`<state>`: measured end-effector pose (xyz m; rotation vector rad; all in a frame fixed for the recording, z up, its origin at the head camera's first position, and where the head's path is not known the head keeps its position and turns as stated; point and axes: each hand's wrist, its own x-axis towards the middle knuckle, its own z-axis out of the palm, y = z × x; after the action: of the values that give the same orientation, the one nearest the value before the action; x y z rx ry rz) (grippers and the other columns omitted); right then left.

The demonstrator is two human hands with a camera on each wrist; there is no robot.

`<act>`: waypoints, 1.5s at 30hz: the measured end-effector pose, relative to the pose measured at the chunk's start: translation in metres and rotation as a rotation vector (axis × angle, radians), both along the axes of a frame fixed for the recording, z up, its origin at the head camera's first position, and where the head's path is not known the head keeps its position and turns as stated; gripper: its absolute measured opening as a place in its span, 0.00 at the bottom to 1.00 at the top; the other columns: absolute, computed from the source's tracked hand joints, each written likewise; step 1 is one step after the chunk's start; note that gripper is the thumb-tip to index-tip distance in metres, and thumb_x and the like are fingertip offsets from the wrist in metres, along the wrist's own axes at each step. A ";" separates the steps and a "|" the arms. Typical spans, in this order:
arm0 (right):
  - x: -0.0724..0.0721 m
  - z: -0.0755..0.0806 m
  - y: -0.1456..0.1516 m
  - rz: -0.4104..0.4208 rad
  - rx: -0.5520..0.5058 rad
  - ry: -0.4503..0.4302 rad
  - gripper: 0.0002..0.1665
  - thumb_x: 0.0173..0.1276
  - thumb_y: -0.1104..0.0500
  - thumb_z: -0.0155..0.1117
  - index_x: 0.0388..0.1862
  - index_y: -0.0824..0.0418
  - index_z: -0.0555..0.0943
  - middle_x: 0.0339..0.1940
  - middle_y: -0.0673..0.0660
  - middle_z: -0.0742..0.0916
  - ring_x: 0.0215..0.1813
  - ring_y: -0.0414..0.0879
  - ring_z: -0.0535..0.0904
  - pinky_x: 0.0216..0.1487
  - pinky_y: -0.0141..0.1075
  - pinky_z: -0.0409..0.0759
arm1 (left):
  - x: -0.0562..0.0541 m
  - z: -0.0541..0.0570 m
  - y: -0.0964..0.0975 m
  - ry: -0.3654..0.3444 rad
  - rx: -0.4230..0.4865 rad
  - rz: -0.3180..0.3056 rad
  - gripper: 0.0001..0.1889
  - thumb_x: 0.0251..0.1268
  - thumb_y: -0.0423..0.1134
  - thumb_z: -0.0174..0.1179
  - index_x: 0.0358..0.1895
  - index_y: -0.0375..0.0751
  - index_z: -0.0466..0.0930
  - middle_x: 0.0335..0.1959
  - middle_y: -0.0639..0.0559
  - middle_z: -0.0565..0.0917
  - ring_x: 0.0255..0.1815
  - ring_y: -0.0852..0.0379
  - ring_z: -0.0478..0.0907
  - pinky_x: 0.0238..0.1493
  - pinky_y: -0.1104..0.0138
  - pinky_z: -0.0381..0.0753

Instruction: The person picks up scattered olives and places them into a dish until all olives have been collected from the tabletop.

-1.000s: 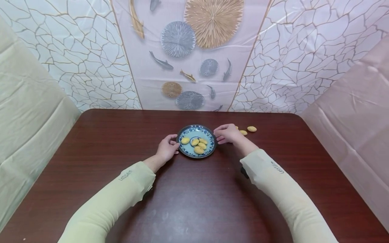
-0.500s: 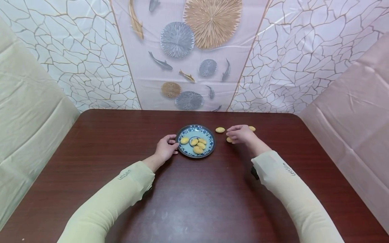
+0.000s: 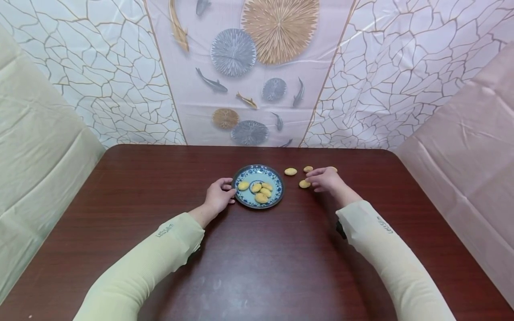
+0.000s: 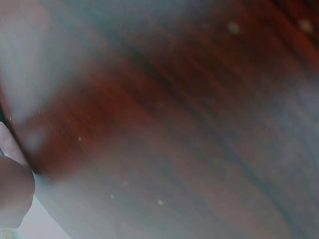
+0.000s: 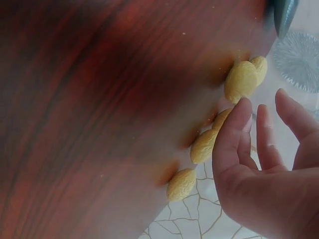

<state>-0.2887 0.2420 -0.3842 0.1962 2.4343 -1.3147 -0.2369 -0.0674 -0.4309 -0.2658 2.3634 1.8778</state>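
A blue-and-white patterned plate point(image 3: 257, 170) lies on the dark red-brown table, bearing several yellow wrinkled, nut-like ovals point(image 3: 261, 198). At the plate's left rim, my left hand point(image 3: 218, 196) holds the edge between thumb and fingers; its grip barely shows in the left wrist view. My right hand point(image 3: 327, 179) hovers over more yellow ovals right of the plate, its fingers loosely bent and apart, holding nothing. Its fingertips are close to a yellow oval point(image 3: 304, 184). The right wrist view shows several ovals in a row, the nearest big one point(image 5: 241, 82) by a fingertip.
Loose yellow ovals lie at the table's back, one point(image 3: 291, 171) just right of the plate and another point(image 3: 308, 169) beyond it. A further oval point(image 3: 334, 169) is partly hidden behind the right hand. A patterned backdrop point(image 3: 249, 89) rises behind the table point(image 3: 257, 258).
My right hand has left the plate's right rim and moved right, to the loose ovals, uncovering those it hid. My left hand stays at the plate's left edge.
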 end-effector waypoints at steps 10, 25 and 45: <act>-0.002 -0.008 -0.001 0.012 0.034 0.011 0.23 0.64 0.64 0.61 0.57 0.72 0.74 0.27 0.44 0.80 0.38 0.43 0.75 0.32 0.28 0.83 | -0.001 0.000 0.000 -0.002 0.021 0.006 0.21 0.62 0.25 0.55 0.60 0.33 0.71 0.38 0.45 0.72 0.24 0.62 0.76 0.28 0.73 0.85; -0.001 -0.014 -0.012 0.014 0.053 0.059 0.21 0.62 0.65 0.62 0.52 0.75 0.76 0.26 0.46 0.82 0.28 0.40 0.77 0.34 0.31 0.85 | 0.001 0.002 -0.001 -0.007 0.036 0.006 0.21 0.63 0.26 0.55 0.60 0.33 0.70 0.38 0.45 0.72 0.28 0.60 0.77 0.29 0.71 0.86; -0.004 -0.007 -0.015 -0.010 -0.067 -0.034 0.24 0.68 0.62 0.56 0.59 0.74 0.71 0.38 0.54 0.84 0.37 0.39 0.81 0.51 0.38 0.84 | 0.001 0.001 -0.001 0.001 0.055 0.006 0.21 0.62 0.25 0.55 0.60 0.32 0.70 0.36 0.46 0.71 0.27 0.61 0.76 0.28 0.71 0.85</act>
<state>-0.2931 0.2275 -0.3909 0.2123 2.3601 -1.3837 -0.2359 -0.0684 -0.4303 -0.2675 2.3095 1.9429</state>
